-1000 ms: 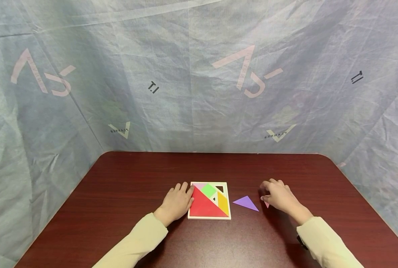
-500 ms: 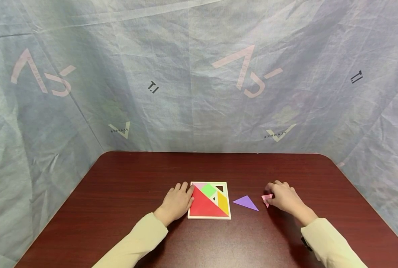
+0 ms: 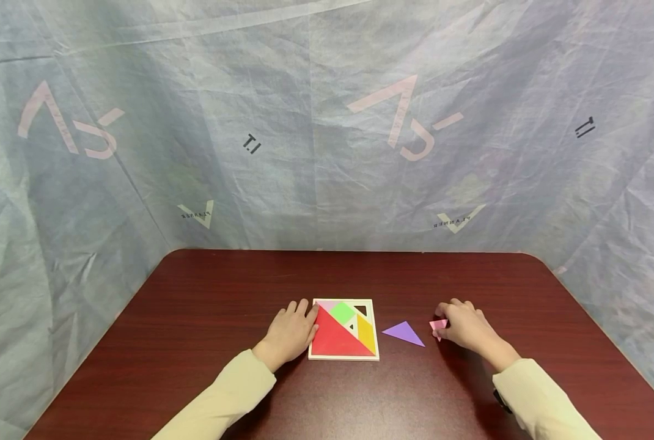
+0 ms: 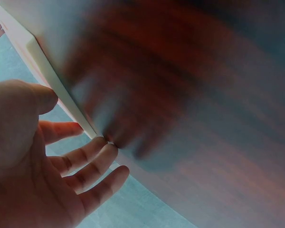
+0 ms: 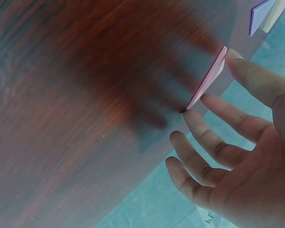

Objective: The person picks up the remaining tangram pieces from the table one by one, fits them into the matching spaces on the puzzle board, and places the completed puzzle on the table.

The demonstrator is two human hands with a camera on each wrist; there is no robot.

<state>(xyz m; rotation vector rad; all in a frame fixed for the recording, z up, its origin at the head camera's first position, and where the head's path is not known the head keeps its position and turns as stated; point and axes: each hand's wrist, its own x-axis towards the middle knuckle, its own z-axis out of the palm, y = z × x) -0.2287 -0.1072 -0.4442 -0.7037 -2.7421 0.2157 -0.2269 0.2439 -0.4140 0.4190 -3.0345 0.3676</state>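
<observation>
My left hand (image 3: 288, 333) rests at the left edge of a white-framed tangram tray (image 3: 343, 358), thumb and fingertip touching the frame. In the left wrist view its fingers (image 4: 92, 173) are loosely spread beside the pale tray edge (image 4: 52, 78). The tray holds a large red area (image 3: 338, 336), a green square (image 3: 342, 313), a yellow parallelogram (image 3: 366, 333) and a lilac piece (image 3: 326, 304). My right hand (image 3: 470, 327) pinches a small pink triangle (image 3: 439, 327) between thumb and fingers. The right wrist view shows this pink triangle (image 5: 208, 83) low over the tabletop, thumb at one end.
A purple triangle (image 3: 405, 333) lies on the dark red-brown table (image 3: 239, 275) between the tray and my right hand. White gaps with dark openings show in the tray's upper right. A grey printed cloth (image 3: 316, 153) hangs behind the table and at both sides.
My right hand has shifted slightly to the right, and more of the pink triangle shows at its fingertips. The left hand, tray and purple triangle stay where they were.
</observation>
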